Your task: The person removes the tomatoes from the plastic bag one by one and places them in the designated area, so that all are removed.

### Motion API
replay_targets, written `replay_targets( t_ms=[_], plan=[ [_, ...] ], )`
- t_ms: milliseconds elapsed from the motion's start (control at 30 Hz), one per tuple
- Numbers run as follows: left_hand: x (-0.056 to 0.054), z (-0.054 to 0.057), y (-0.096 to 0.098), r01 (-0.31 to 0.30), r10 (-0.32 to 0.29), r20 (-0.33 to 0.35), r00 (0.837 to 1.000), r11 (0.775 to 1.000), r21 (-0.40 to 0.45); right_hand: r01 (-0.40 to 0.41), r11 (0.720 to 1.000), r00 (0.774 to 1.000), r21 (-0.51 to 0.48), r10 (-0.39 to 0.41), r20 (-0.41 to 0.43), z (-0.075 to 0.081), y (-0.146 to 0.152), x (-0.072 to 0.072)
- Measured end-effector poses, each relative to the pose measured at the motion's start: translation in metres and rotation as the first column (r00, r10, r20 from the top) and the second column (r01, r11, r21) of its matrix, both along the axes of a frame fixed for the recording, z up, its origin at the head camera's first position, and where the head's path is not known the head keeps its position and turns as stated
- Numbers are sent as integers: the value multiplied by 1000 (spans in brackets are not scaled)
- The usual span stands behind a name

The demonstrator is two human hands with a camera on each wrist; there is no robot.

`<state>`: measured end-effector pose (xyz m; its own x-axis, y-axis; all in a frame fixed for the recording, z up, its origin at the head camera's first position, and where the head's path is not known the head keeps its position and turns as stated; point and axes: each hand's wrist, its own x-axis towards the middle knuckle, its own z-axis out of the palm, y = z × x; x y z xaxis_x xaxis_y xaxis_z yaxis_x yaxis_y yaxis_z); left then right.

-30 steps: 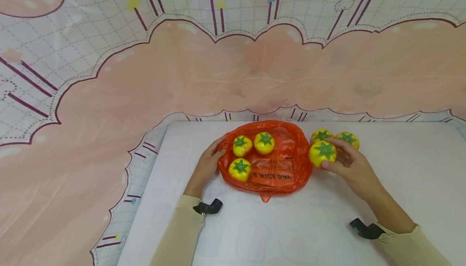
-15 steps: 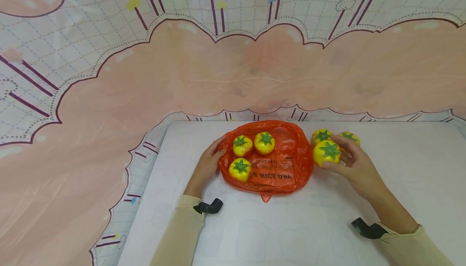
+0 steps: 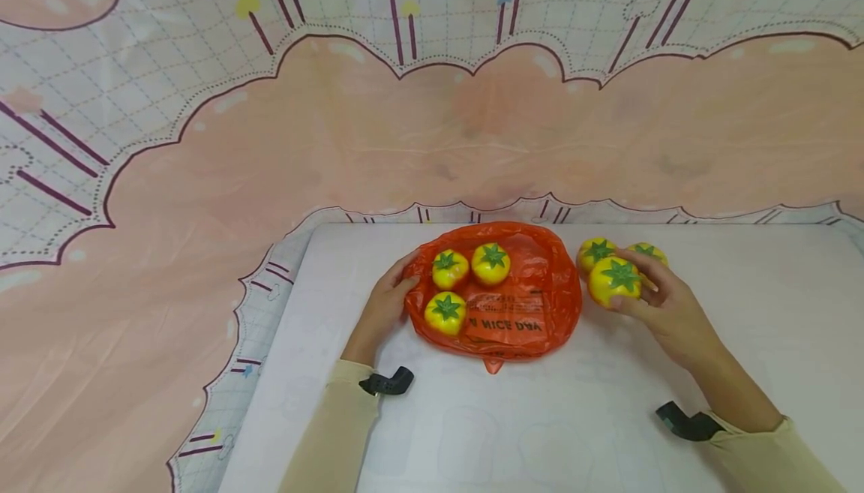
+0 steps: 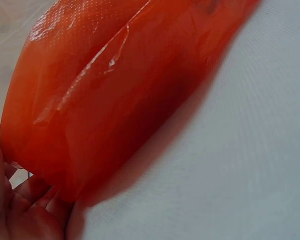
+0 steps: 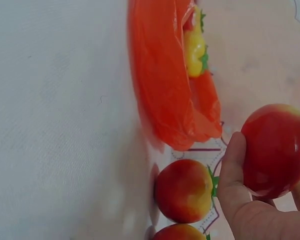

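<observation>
From where I stand, a printed backdrop (image 3: pixel 432 140) covers the rear. In front of it is the white bench (image 3: pixel 540 433). The red bag (image 3: pixel 565 290) sits on the bench near its far edge, mouth up and spread wide.

The left grip (image 3: pixel 386 302) pinches the bag's left rim and steadies it. The right grip (image 3: pixel 675 320) pinches one fruit (image 3: pixel 613 283) between thumb and fingers, raised above the bench, just right of the bag and outside its rim. The leafy yellow top faces up; the red base faces down.

Three fruits (image 3: pixel 491 266) stand inside the bag, grouped toward its left side: two at the back, one at the front. Two more fruits (image 3: pixel 596 250) stand on the bench right of the bag, partly hidden by the raised one and the right grip.

Step in hand, as I judge it: unloading the bag, one fruit at a time. Next move: probably lower the raised fruit beside the pair without knocking either, then release. Hold the rim meanwhile; the thin bag could drag or fold inward.
</observation>
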<state>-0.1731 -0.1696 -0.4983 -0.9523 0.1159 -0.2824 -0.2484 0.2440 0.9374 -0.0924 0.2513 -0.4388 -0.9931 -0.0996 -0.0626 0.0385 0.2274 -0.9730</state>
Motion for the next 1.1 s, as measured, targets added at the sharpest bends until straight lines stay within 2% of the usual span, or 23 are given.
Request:
replay_targets(
  t_ms=[167,400,767,1100],
  plan=[
    [0,-2,-1,-10,10,7,1000,1000,-10,-8,999,1000,-49,8,-5,1,3,1],
    [0,-2,-2,-5,5,4,1000,1000,-20,31,996,1000,78,-31,-6,1,8,1],
    [-1,0,0,0,0,18,1000,1000,-14,82,985,995,149,-73,-62,1,18,3],
    [0,1,-1,0,0,19,1000,1000,4,131,955,991,267,-115,-72,5,32,3]
  ],
)
